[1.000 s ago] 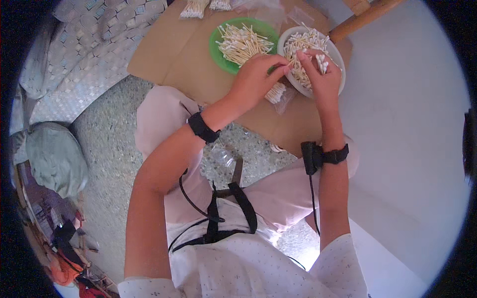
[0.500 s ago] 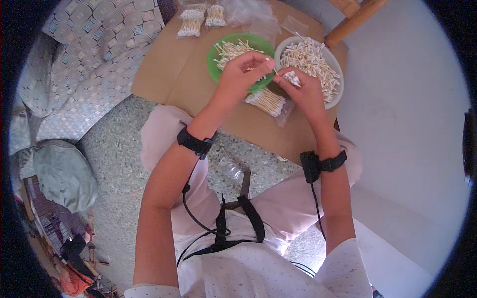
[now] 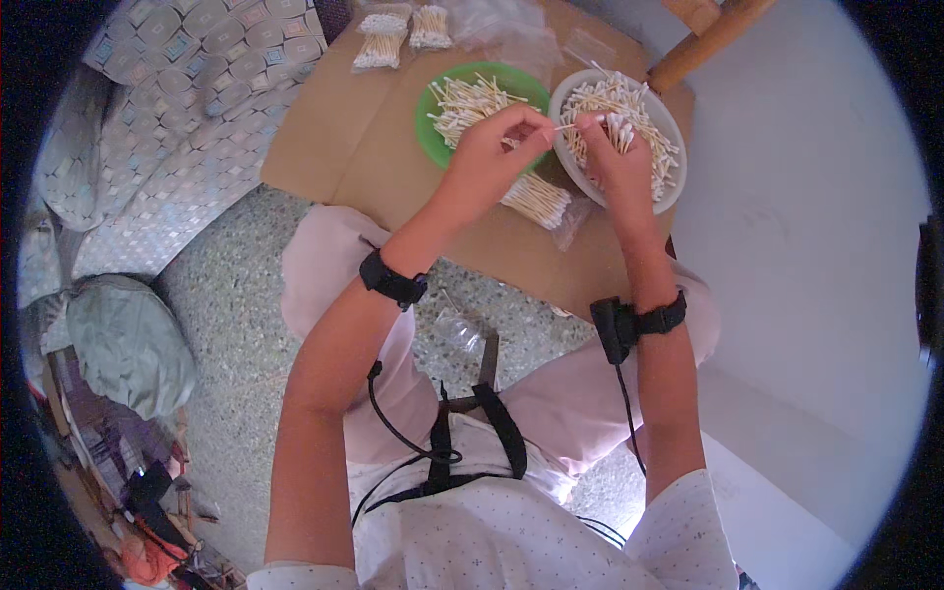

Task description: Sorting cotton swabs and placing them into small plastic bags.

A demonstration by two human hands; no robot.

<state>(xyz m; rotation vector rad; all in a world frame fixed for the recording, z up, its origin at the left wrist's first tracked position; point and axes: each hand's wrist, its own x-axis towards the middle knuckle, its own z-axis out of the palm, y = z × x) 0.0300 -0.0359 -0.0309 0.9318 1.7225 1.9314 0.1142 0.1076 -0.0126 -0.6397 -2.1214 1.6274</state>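
My left hand (image 3: 495,157) pinches a single cotton swab (image 3: 565,127) between thumb and forefinger, in the gap between two bowls. The swab's other end reaches the fingertips of my right hand (image 3: 621,175). That hand is closed round a small bunch of cotton swabs (image 3: 619,132), their white tips sticking up. Beneath my left hand is a green bowl (image 3: 425,126) of loose swabs, partly covered by the hand. Under my right hand stands a white bowl (image 3: 676,126) heaped with more swabs. A clear bag packed with swabs (image 3: 537,201) lies just below the bowls.
Everything rests on a brown cardboard sheet (image 3: 324,147). Filled swab packs (image 3: 382,37) and thin clear plastic bags (image 3: 501,29) lie at its far side. A wooden leg (image 3: 703,49) stands at the far right corner, beside a pale wall (image 3: 796,197). Patterned cloth (image 3: 197,128) hangs at left.
My right hand has moved up and slightly right, over the white bowl, its swab bunch now more upright. My left hand has shifted a little right and down, still pinching.
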